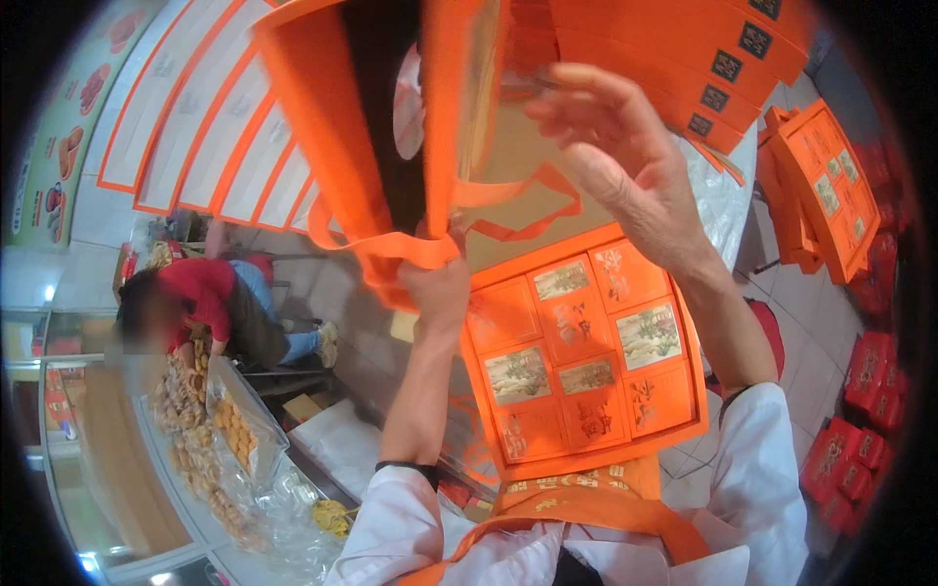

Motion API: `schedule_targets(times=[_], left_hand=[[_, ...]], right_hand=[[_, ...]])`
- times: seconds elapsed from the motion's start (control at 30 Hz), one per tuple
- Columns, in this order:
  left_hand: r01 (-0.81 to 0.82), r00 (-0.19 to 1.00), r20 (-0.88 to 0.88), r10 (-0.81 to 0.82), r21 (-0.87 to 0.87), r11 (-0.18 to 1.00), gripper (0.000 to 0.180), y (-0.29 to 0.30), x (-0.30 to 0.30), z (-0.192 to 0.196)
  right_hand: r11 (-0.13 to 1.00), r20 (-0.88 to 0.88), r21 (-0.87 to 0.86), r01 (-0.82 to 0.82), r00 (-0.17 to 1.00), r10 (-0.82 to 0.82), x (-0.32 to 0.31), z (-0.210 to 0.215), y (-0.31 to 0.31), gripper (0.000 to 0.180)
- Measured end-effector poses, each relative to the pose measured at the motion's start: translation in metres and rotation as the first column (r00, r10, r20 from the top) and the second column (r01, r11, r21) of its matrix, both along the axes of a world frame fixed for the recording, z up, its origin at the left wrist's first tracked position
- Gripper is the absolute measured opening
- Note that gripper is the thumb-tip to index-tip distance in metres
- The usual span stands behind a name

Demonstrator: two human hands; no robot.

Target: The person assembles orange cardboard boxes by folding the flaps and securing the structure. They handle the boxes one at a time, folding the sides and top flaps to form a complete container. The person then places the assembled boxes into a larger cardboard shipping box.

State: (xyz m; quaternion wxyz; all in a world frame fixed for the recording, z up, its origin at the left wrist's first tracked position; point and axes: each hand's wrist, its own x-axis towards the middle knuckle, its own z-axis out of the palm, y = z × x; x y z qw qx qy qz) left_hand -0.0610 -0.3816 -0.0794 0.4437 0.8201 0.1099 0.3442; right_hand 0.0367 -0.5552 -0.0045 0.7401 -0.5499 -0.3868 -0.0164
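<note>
My left hand (pixel 437 295) is closed around the lower part of an orange gift bag (pixel 327 117), by one of its orange ribbon handles (pixel 391 248). The bag is tilted, and its dark inside shows. Just right of the bag, my right hand (pixel 620 146) is raised with the thumb apart from the bent fingers. It holds nothing that I can see, and its fingertips are smeared by motion. Below both hands, near my body, lies an orange gift box (pixel 700 430) filled with several small orange packs, some with landscape pictures.
Orange-edged white panels (pixel 210 117) fan out at upper left. Stacked orange boxes (pixel 674 59) stand at the far right, and more filled boxes (pixel 831 186) beside them. At left a person in red (pixel 210 298) bends over trays of baked goods (pixel 234 430). Red packages (pixel 850 469) sit at lower right.
</note>
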Motion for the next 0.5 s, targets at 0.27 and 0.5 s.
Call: schedule_targets(times=[0.27,0.5], left_hand=[[-0.216,0.973,0.039,0.227,-0.188,0.958,0.019,0.036,-0.009,0.030],[-0.183,0.982,-0.005,0.188,-0.237,0.954,0.020,0.064,-0.024,0.022]], right_hand=[[0.945,-0.396,-0.323,0.041,0.902,-0.175,-0.007,-0.104,-0.027,0.033],[0.702,-0.273,-0.677,0.222,0.810,-0.519,-0.029,-0.209,-0.127,0.035]])
